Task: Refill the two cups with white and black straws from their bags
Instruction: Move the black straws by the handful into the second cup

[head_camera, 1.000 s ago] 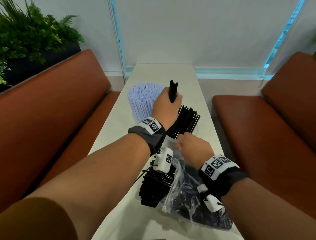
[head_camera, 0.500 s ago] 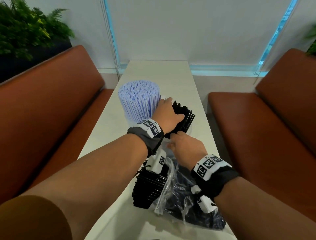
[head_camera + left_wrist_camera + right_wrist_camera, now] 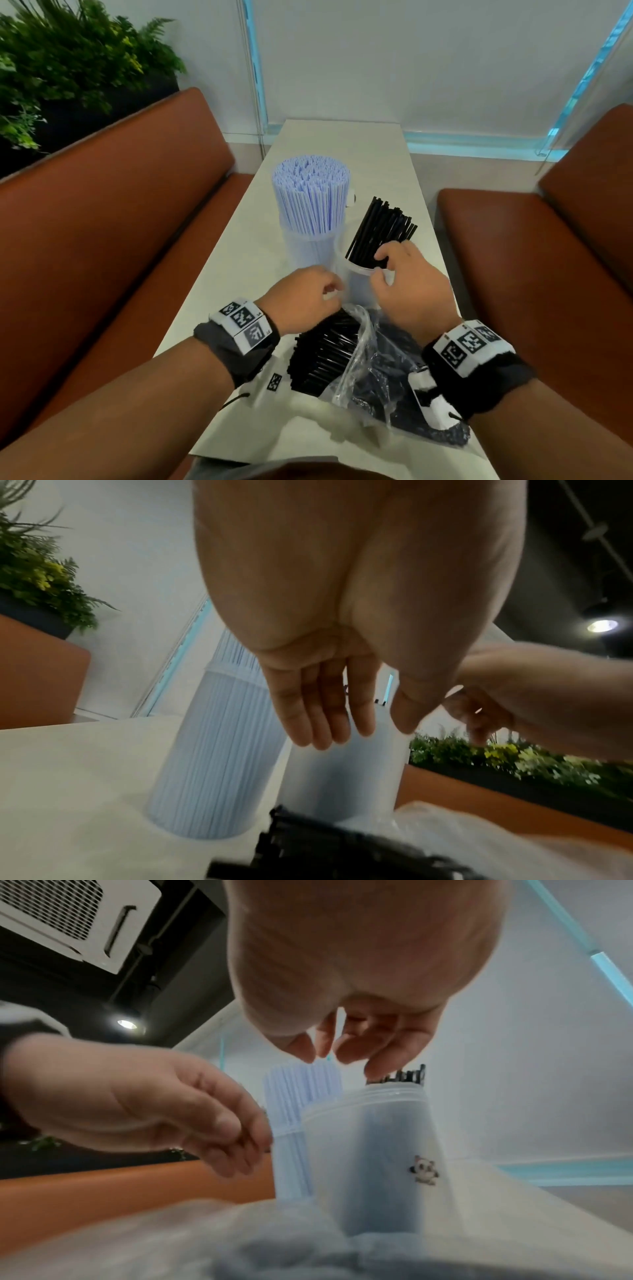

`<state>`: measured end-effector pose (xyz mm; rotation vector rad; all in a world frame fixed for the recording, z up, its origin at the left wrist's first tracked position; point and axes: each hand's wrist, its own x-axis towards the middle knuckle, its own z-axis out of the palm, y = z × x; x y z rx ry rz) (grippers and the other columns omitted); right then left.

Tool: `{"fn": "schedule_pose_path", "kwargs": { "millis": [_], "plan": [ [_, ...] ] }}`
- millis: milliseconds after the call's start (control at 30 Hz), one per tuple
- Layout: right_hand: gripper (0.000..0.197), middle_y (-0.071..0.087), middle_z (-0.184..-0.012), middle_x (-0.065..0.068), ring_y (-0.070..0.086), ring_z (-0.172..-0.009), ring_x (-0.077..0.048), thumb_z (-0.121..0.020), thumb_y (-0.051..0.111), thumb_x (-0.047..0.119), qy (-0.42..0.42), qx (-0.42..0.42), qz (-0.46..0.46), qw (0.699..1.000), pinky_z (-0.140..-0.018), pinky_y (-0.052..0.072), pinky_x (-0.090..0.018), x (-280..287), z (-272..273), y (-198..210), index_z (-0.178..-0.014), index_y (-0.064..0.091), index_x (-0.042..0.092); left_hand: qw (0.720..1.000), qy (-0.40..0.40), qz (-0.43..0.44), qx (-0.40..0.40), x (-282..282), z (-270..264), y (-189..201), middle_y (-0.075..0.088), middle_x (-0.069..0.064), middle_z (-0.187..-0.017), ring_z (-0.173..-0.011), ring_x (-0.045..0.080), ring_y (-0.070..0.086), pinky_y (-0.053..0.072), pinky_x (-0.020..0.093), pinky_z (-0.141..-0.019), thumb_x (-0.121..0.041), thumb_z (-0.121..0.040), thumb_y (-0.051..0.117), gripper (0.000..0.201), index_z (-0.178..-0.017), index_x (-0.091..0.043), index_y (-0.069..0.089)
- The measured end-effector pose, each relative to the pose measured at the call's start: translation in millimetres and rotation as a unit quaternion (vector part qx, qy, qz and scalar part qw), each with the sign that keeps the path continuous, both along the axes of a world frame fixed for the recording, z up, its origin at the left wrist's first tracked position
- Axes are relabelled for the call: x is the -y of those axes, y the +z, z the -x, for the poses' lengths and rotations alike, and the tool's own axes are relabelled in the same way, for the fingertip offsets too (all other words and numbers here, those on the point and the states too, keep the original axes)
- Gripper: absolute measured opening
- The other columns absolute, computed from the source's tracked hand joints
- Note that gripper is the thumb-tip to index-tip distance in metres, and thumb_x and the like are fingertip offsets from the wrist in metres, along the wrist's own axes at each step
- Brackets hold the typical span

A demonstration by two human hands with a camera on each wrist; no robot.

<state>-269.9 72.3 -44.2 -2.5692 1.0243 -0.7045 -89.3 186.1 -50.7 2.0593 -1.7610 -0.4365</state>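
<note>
Black straws (image 3: pixel 380 233) are standing in the right-hand cup (image 3: pixel 356 284), leaning toward the bench's right edge and only partly filling it. That cup is sitting mid-bench, just beside the left-hand cup (image 3: pixel 308 246), which is packed with upright white straws (image 3: pixel 310 195); whether the two cups are touching, cannot tell.

Right hand (image 3: pixel 407 287) is reaching forward over the black-straw cup's near rim, wrist raised, palm down. Its grip is loosely curled: fingertips (image 3: pixel 380 1066) are touching the lower part of the black bundle right at the rim, thumb is sitting near the rim's near side. The right wrist view shows daylight between thumb and fingers, so nothing is clamped.

Left hand (image 3: pixel 303 298) is hovering low beside the black-straw cup's near-left side, above the bag's mouth. Its fingers (image 3: pixel 322 712) are hanging nearly straight and together, thumb apart; grip is relaxed and holding nothing.

Clear bag (image 3: pixel 373 370) is lying toward the bench's near edge, under both wrists, with more black straws spilling out of its left side (image 3: pixel 322 356).
</note>
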Motion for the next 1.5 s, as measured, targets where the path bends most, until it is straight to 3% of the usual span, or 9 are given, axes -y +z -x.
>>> {"fn": "schedule_pose_path", "kwargs": {
  "millis": [67, 133, 233, 367, 500, 667, 800, 1200, 1500],
  "plan": [
    [0.020, 0.056, -0.085, 0.013, 0.053, -0.065, -0.011, -0.087, 0.035, 0.054, -0.050, -0.069, -0.047, 0.995, -0.059, 0.039, -0.033, -14.0, -0.3, -3.2, -0.093, 0.042, 0.035, 0.997, -0.045, -0.047, 0.030, -7.0, 3.2, -10.9, 0.059, -0.005, -0.113, -0.104, 0.015, 0.058, 0.048, 0.031, -0.090, -0.044, -0.094, 0.061, 0.035, -0.125, -0.026, 0.065],
    [0.040, 0.060, -0.088, 0.008, 0.058, -0.075, -0.020, -0.085, 0.036, 0.068, -0.084, -0.222, -0.109, 0.965, -0.066, 0.041, -0.037, -27.3, -3.0, -12.8, -0.097, 0.046, 0.031, 0.994, -0.079, -0.068, 0.045, -9.6, 11.1, -18.4, 0.058, -0.004, -0.118, -0.109, 0.016, 0.056, 0.048, 0.035, -0.093, -0.044, -0.092, 0.064, 0.040, -0.129, -0.029, 0.062],
    [0.052, 0.057, -0.084, 0.005, 0.057, -0.080, -0.022, -0.080, 0.053, 0.066, -0.082, -0.295, -0.154, 0.939, -0.063, 0.037, -0.034, -36.7, -3.4, -26.4, -0.106, 0.057, 0.022, 0.989, -0.128, -0.064, 0.045, -11.9, 24.1, -26.4, 0.055, -0.005, -0.133, -0.119, 0.017, 0.053, 0.046, 0.036, -0.099, -0.040, -0.088, 0.069, 0.052, -0.137, -0.029, 0.055],
    [0.025, 0.070, -0.091, -0.002, 0.066, -0.087, -0.023, -0.085, 0.062, 0.036, -0.073, -0.246, -0.224, 0.940, -0.066, 0.044, -0.030, -31.1, -3.1, -28.3, -0.099, 0.064, 0.015, 0.983, -0.165, -0.055, 0.059, -13.9, 32.8, -34.7, 0.044, -0.007, -0.152, -0.132, 0.017, 0.046, 0.042, 0.031, -0.105, -0.032, -0.087, 0.070, 0.065, -0.147, -0.022, 0.046],
    [0.027, 0.071, -0.085, -0.004, 0.067, -0.083, -0.022, -0.092, 0.058, 0.036, -0.052, -0.187, -0.244, 0.950, -0.065, 0.046, -0.030, -27.6, -0.7, -21.0, -0.089, 0.068, 0.011, 0.975, -0.165, -0.084, 0.124, -10.8, 37.2, -37.3, 0.037, 0.000, -0.156, -0.136, 0.023, 0.043, 0.040, 0.037, -0.110, -0.028, -0.091, 0.067, 0.068, -0.151, -0.015, 0.039],
    [0.019, 0.063, -0.094, 0.004, 0.061, -0.089, -0.017, -0.092, 0.063, 0.036, -0.050, -0.132, -0.237, 0.961, -0.073, 0.044, -0.031, -27.9, 0.0, -19.3, -0.103, 0.062, 0.021, 0.962, -0.156, -0.104, 0.200, -5.1, 48.0, -33.6, 0.048, 0.009, -0.136, -0.117, 0.029, 0.051, 0.048, 0.039, -0.090, -0.024, -0.095, 0.060, 0.050, -0.141, -0.010, 0.046],
    [0.009, 0.061, -0.086, 0.012, 0.057, -0.077, -0.005, -0.087, 0.062, 0.028, -0.056, -0.117, -0.228, 0.965, -0.057, 0.035, -0.020, -27.5, 0.2, -19.4, -0.095, 0.059, 0.030, 0.947, -0.154, -0.113, 0.257, -2.8, 58.1, -34.4, 0.050, 0.014, -0.131, -0.114, 0.031, 0.053, 0.048, 0.040, -0.081, -0.015, -0.098, 0.050, 0.037, -0.134, -0.006, 0.050],
    [0.005, 0.064, -0.075, 0.008, 0.063, -0.074, -0.013, -0.084, 0.059, 0.034, -0.064, -0.143, -0.219, 0.963, -0.072, 0.051, -0.034, -20.9, -1.0, -17.4, -0.082, 0.056, 0.033, 0.936, -0.109, -0.043, 0.332, -10.6, 24.5, -24.3, 0.062, 0.008, -0.111, -0.099, 0.029, 0.059, 0.030, 0.037, -0.077, -0.019, -0.098, 0.041, 0.023, -0.117, -0.014, 0.054],
    [0.018, 0.064, -0.104, 0.001, 0.063, -0.098, -0.025, -0.093, 0.049, 0.029, -0.036, -0.156, -0.217, 0.963, -0.088, 0.054, -0.044, -17.4, -0.2, -33.9, -0.104, 0.063, 0.035, 0.933, -0.061, -0.062, 0.349, -48.1, -60.2, -13.5, 0.062, -0.001, -0.104, -0.090, 0.022, 0.060, 0.043, 0.036, -0.079, -0.035, -0.101, 0.044, 0.016, -0.110, -0.023, 0.051]
  ]
}}
